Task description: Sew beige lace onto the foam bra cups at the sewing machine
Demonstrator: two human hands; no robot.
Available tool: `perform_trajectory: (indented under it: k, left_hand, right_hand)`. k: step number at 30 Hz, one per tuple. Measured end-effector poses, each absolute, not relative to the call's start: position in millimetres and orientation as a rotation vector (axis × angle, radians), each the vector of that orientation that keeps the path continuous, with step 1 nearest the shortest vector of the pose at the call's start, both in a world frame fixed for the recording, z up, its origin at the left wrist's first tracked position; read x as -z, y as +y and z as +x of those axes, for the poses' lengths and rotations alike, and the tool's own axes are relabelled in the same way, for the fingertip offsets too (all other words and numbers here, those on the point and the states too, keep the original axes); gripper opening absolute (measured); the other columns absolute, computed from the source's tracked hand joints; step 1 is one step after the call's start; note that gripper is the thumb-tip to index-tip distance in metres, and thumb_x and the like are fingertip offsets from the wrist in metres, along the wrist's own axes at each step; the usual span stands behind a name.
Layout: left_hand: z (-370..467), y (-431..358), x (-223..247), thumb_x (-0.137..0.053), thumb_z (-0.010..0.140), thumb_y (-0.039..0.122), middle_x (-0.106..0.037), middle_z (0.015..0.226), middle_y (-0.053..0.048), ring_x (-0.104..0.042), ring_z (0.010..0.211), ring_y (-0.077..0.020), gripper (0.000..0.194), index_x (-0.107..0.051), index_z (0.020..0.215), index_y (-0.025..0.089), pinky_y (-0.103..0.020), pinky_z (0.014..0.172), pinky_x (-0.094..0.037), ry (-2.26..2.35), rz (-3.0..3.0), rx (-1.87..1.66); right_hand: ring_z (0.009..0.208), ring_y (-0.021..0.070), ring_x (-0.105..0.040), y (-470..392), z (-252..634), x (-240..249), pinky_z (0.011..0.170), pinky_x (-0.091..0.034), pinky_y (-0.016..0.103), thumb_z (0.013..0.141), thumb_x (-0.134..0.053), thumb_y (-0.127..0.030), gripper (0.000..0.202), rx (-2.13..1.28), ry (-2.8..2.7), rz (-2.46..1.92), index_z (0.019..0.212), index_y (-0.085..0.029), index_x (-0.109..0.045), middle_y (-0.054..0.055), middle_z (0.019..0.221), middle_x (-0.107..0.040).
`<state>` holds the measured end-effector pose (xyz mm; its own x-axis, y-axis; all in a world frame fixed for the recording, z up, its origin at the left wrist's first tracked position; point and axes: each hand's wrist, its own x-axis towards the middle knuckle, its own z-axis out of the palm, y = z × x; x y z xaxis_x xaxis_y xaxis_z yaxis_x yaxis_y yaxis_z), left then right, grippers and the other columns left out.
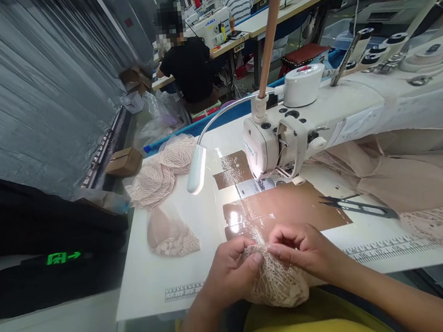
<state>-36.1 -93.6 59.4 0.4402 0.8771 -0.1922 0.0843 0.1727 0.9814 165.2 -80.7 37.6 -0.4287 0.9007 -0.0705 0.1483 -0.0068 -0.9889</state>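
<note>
A beige lace piece (pixel 277 280) hangs over the table's front edge, pinched at its top by both hands. My left hand (pixel 235 269) grips its upper left edge between thumb and fingers. Close beside it, my right hand (pixel 306 249) pinches the upper right edge with thumb and forefinger. Beyond the hands stands a white sewing machine (pixel 261 146), its needle area lit. Brown sheeting (pixel 288 206) covers part of the table around the needle plate.
Lace pieces (pixel 156 180) and a single cup-shaped piece (pixel 169 233) lie left. Black thread snips (pixel 358 207) and beige fabric (pixel 414 173) lie right. A lamp (pixel 197 171) arches over the table (pixel 139 283). A person (pixel 188 67) sits beyond.
</note>
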Motion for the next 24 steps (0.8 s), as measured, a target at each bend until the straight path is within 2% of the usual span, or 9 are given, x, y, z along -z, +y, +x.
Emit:
perform_trajectory:
  k: [4, 5, 7, 10, 14, 17, 20, 24]
  left_hand:
    - [-34.3, -93.8, -58.8, -0.059, 0.085, 0.044, -0.045, 0.068, 0.001, -0.040, 0.063, -0.0111, 0.033, -0.054, 0.079, 0.013, -0.021, 0.061, -0.034, 0.973, 1.272, -0.710]
    - [-33.6, -94.0, -58.4, -0.059, 0.085, 0.044, -0.045, 0.069, 0.001, -0.040, 0.064, -0.0112, 0.032, -0.054, 0.079, 0.013, -0.022, 0.061, -0.034, 0.975, 1.290, -0.708]
    - [-32.0, -94.2, -57.9, -0.058, 0.087, 0.043, -0.045, 0.069, 0.001, -0.039, 0.064, -0.0111, 0.031, -0.053, 0.079, 0.013, -0.022, 0.061, -0.033, 0.988, 1.343, -0.702]
    - [-30.8, -93.2, -58.9, -0.060, 0.086, 0.042, -0.046, 0.071, 0.000, -0.040, 0.067, -0.0115, 0.030, -0.051, 0.078, 0.014, -0.022, 0.063, -0.034, 0.949, 1.362, -0.694]
    - [-32.4, -89.6, -62.8, -0.074, 0.074, 0.041, -0.049, 0.077, -0.001, -0.044, 0.070, -0.0124, 0.036, -0.051, 0.082, 0.015, -0.022, 0.064, -0.037, 0.808, 1.250, -0.659]
    - [-32.3, -87.7, -63.6, -0.074, 0.074, 0.039, -0.053, 0.077, -0.003, -0.045, 0.067, -0.0121, 0.034, -0.059, 0.086, 0.012, -0.022, 0.063, -0.037, 0.787, 1.247, -0.668]
    - [-27.4, -87.7, -60.3, -0.071, 0.076, 0.042, -0.054, 0.070, -0.003, -0.046, 0.064, -0.0121, 0.033, -0.063, 0.077, 0.010, -0.023, 0.060, -0.037, 0.801, 1.232, -0.748]
    - [-13.8, -89.6, -49.7, -0.076, 0.070, 0.043, -0.047, 0.058, 0.001, -0.041, 0.054, -0.0093, 0.036, -0.057, 0.067, 0.012, -0.023, 0.055, -0.035, 0.832, 1.046, -0.799]
  right_hand:
    - [0.077, 0.0176, -0.057, -74.9, 171.1, -42.7, 0.067, -0.047, 0.028, 0.078, -0.064, -0.051, 0.041, -1.581, -1.543, -1.004, 0.099, -0.017, -0.061, 0.006, 0.088, -0.062]
    - [0.076, 0.0176, -0.057, -74.5, 170.9, -45.2, 0.068, -0.046, 0.028, 0.078, -0.064, -0.050, 0.039, -1.551, -1.615, -1.010, 0.098, -0.017, -0.062, 0.006, 0.088, -0.063]
    - [0.068, 0.0149, -0.053, -74.8, 169.0, -50.7, 0.063, -0.043, 0.026, 0.080, -0.062, -0.047, 0.031, -1.459, -1.766, -1.052, 0.084, -0.017, -0.065, 0.003, 0.075, -0.062]
    - [0.057, 0.0117, -0.047, -76.0, 166.2, -58.0, 0.054, -0.035, 0.024, 0.084, -0.057, -0.041, 0.031, -1.410, -1.813, -1.071, 0.066, -0.016, -0.060, 0.000, 0.060, -0.055]
    - [0.056, 0.0109, -0.046, -77.5, 168.5, -65.8, 0.052, -0.034, 0.023, 0.082, -0.059, -0.037, 0.027, -1.427, -1.779, -1.024, 0.065, -0.016, -0.059, 0.000, 0.061, -0.056]
    - [0.056, 0.0109, -0.045, -79.3, 171.7, -69.9, 0.052, -0.033, 0.023, 0.082, -0.060, -0.035, 0.024, -1.469, -1.759, -1.002, 0.067, -0.016, -0.060, 0.000, 0.062, -0.056]
    - [0.056, 0.0105, -0.042, -80.3, 172.7, -69.5, 0.051, -0.031, 0.023, 0.082, -0.059, -0.036, 0.025, -1.505, -1.734, -1.012, 0.066, -0.016, -0.057, -0.001, 0.060, -0.051]
    - [0.057, 0.0100, -0.037, -76.8, 169.5, -61.1, 0.051, -0.028, 0.023, 0.081, -0.059, -0.040, 0.029, -1.633, -1.619, -0.991, 0.065, -0.016, -0.052, -0.002, 0.060, -0.045]
